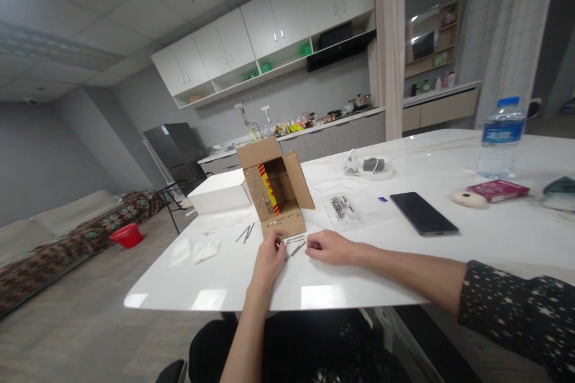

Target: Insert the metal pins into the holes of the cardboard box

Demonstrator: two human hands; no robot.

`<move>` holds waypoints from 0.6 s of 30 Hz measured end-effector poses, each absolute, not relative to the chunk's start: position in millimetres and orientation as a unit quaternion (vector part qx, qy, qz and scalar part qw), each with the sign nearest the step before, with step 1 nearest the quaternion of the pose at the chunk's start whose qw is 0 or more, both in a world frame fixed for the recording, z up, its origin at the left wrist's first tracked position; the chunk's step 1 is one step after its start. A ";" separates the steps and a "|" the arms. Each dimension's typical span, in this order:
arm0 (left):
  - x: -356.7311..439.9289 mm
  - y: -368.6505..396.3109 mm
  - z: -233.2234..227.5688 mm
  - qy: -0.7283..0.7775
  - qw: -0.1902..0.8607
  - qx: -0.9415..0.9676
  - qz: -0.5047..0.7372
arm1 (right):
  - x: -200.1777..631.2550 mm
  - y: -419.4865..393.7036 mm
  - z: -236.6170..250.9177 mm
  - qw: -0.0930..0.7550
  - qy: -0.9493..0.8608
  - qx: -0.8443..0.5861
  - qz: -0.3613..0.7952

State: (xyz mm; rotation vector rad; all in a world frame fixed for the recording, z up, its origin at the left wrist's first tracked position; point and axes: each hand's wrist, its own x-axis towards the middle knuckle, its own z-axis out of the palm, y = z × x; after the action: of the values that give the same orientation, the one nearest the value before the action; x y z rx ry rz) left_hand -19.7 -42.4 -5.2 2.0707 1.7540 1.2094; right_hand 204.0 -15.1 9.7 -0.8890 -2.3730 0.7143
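An open cardboard box (276, 191) lies on its side on the white table (449, 263), with a red and yellow label inside and rows of small holes or screws on its panels. Several thin metal nails or screws (295, 245) lie on the table just in front of it. My left hand (269, 258) rests with curled fingers beside these metal pieces, fingertips pinched at one. My right hand (330, 246) lies on the table at their right, fingers curled and touching them. More loose nails (245, 233) lie left of the box.
A white box (220, 192) stands left of the cardboard one. A plastic bag of small parts (344, 208), a black phone (423, 213), a water bottle (501, 137), a red booklet (498, 190) and white tissues (195, 250) sit on the table. Kitchen cabinets line the far wall.
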 end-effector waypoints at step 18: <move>-17.3 -43.8 0.7 0.558 0.067 0.688 0.459 | 203.7 -17.7 13.9 0.249 -0.868 -0.338 0.264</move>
State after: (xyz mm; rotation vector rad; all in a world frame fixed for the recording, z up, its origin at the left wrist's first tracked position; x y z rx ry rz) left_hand -17.3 -43.8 0.7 2.0735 1.6804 1.3843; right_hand 203.7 -17.7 13.9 -0.9209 -2.3655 0.7189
